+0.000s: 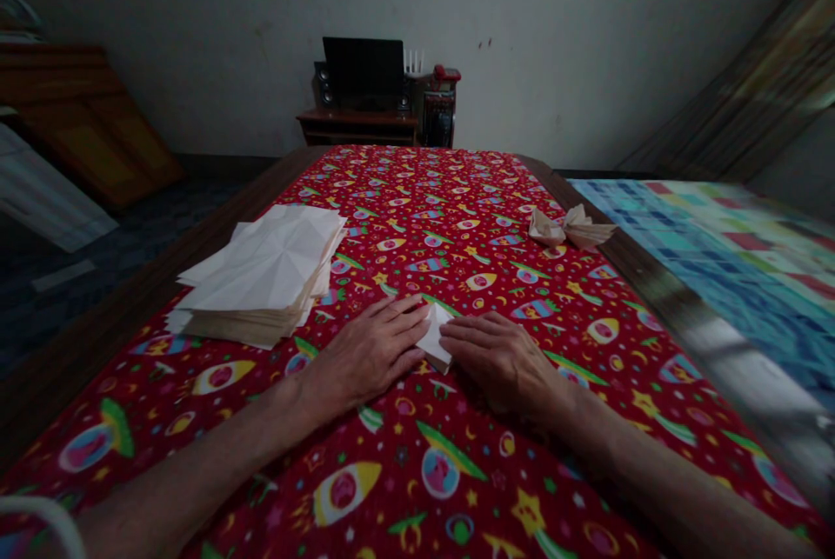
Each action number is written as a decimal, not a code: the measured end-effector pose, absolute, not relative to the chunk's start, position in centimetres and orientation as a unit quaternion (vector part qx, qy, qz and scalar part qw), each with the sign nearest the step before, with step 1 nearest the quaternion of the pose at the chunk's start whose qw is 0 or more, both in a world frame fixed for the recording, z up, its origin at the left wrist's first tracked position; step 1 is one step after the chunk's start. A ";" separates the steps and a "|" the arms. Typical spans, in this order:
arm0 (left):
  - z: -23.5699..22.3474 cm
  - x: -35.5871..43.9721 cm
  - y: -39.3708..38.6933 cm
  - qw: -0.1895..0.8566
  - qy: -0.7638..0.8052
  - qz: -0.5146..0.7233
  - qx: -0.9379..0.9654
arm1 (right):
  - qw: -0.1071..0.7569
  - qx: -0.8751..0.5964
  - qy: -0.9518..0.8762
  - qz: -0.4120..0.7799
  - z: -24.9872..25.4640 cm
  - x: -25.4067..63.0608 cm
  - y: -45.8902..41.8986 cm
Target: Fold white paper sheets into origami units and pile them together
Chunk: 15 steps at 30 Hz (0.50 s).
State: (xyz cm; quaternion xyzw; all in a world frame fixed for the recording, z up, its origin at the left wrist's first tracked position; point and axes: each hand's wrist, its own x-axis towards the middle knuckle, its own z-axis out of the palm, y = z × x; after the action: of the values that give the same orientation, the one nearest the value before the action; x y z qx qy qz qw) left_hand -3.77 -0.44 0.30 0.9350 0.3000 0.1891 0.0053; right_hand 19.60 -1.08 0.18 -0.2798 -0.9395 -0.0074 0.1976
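Observation:
A small folded piece of white paper [435, 336] lies on the red tablecloth between my two hands, with a pointed top and layered lower edge. My left hand [375, 340] holds its left side, fingers over the paper and thumb by the lower edge. From the other side, the fingers of my right hand [502, 355] are close together and press on the paper's right part; the right thumb is hidden. To the left is a thick stack of creased white paper sheets [261, 259]. Two folded paper pieces, one cupped [546, 229] and one fanned [587, 229], sit at the right.
The patterned tablecloth [450, 463] covers a long table with a dark wooden edge [658, 281]. Beyond its far end stand a monitor [364, 65], speakers and a red telephone [447, 72]. A bed with a colourful cover [704, 255] is at the right, a wooden cabinet [78, 124] at the left.

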 end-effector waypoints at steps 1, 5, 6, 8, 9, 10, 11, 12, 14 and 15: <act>0.1 -3.6 -0.4 0.022 0.295 0.217 0.930 | 0.208 -0.279 -0.937 0.002 0.1 19.6 -1.0; -0.2 -3.2 -0.4 0.089 0.301 0.299 0.901 | 0.250 -0.270 -0.929 0.038 -0.3 19.7 -0.7; -0.2 -3.2 -0.4 0.099 0.306 0.301 0.898 | 0.259 -0.268 -0.927 0.039 -0.4 19.7 -0.6; -0.2 -3.3 -0.4 0.109 0.311 0.287 0.899 | 0.275 -0.265 -0.923 0.042 -0.5 19.6 -0.5; -0.1 -3.3 -0.4 0.110 0.312 0.280 0.901 | 0.283 -0.264 -0.921 0.047 -0.5 19.6 -0.5; -0.2 -3.4 -0.4 0.110 0.314 0.277 0.901 | 0.289 -0.265 -0.918 0.055 -0.5 19.5 -0.5; -0.2 -3.4 -0.4 0.111 0.319 0.277 0.900 | 0.294 -0.269 -0.915 0.066 -0.4 19.5 -0.5; -0.3 -3.3 -0.3 0.111 0.327 0.281 0.895 | 0.297 -0.277 -0.910 0.078 -0.4 19.4 -0.5; -0.4 -3.2 -0.3 0.113 0.354 0.293 0.881 | 0.294 -0.305 -0.900 0.098 -0.1 19.2 -0.6; -0.5 -3.2 -0.2 0.112 0.368 0.294 0.875 | 0.292 -0.322 -0.894 0.105 0.0 19.1 -0.7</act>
State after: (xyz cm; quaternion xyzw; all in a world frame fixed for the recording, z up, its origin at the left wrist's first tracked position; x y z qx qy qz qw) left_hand -3.16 -0.25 -0.47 0.8749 0.3680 0.2942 0.1117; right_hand 19.13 -0.70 0.05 -0.3222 -0.8944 0.1051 0.2920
